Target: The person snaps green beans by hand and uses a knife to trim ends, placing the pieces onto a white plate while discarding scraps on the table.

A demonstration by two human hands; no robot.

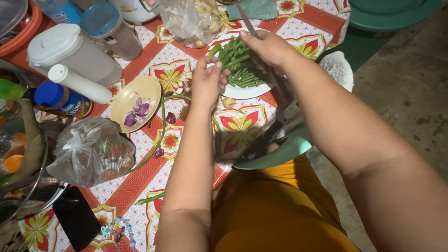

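Cutting green beans (240, 65) over white plate (242, 91) at far edge of patterned surface (140, 205). Right hand (267, 46) clenched round knife (247, 21), blade tipping away. Left hand (208, 83) curled shut, pinching bean ends. Keeping fingertips tucked back & pieces dropping onto plate, w/ short strokes.

Knife (246, 21): your right hand (268, 46) grips a smooth, dull grey metal blade.
Plate (242, 91): white, glossy, under waxy green beans (240, 65).
Tablecloth (242, 128): slick printed plastic with a faint sheen.
Bag (91, 149): thin, crinkled clear plastic.
Saucer (135, 95): you see matt yellow plastic.
Jug (70, 51): cloudy plastic, smooth white lid.
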